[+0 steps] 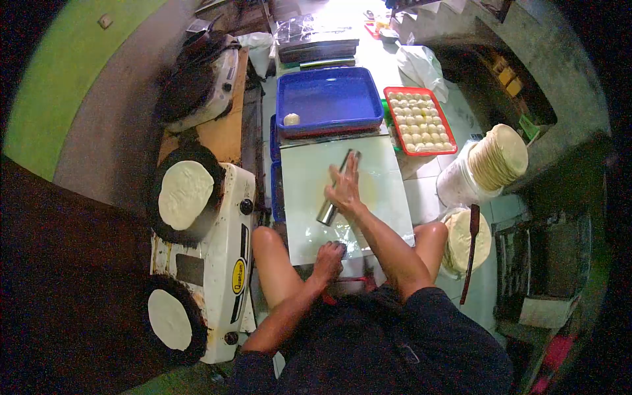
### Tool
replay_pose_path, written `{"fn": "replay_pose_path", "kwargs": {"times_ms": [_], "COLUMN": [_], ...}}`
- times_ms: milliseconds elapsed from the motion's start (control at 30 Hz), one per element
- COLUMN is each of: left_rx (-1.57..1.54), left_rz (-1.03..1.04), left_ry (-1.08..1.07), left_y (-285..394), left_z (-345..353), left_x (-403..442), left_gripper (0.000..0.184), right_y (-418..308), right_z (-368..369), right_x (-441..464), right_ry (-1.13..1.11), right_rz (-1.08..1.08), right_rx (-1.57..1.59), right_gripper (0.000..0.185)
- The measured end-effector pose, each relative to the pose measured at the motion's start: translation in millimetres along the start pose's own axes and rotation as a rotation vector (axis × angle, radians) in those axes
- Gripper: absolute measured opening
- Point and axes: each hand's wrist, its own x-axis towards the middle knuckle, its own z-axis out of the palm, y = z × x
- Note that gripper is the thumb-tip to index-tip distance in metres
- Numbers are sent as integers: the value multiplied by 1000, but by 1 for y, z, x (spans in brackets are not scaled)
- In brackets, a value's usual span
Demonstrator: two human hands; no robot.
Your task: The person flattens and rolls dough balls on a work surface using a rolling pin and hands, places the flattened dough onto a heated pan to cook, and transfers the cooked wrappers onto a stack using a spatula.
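Note:
A shiny metal rolling pin (327, 213) lies slantwise on the pale work board (304, 197). My right hand (345, 189) rests across the pin, its fingers stretched out and spread over the metal. Beneath them a thin, faint yellowish sheet of dough (368, 191) seems to lie on the board, partly covered by hand and pin. At the board's near edge, my left hand (328, 261) is curled closed against something dark that I cannot make out.
Beyond the board, a blue tray (329, 99) holds one dough ball (291, 119). A red tray (450, 141) of dough balls stands right, near stacked flatbreads (503, 155). At left, flatbreads (185, 195) lie on dark pans over a white stove (230, 191). A dark spatula (472, 250) rests right.

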Motion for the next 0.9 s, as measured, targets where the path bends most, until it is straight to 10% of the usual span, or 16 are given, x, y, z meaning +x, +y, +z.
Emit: {"fn": "replay_pose_path", "kwargs": {"times_ms": [100, 233, 567, 900], "left_rx": [-18, -23, -4, -63], "left_rz": [19, -6, -34, -3], "left_ry": [-7, 39, -35, -36], "left_y": [1, 3, 6, 12], "left_z": [-3, -2, -10, -23], "left_x": [0, -2, 2, 6], "left_gripper": [24, 23, 26, 24], "right_y": [0, -23, 13, 33], "right_z": [8, -15, -21, -26], "right_x": [5, -18, -62, -40], "right_ry": [-117, -337, -204, -172], "right_rz": [57, -71, -334, -193], "right_rx": [140, -316, -231, -106], "right_gripper": [99, 83, 32, 76]}}
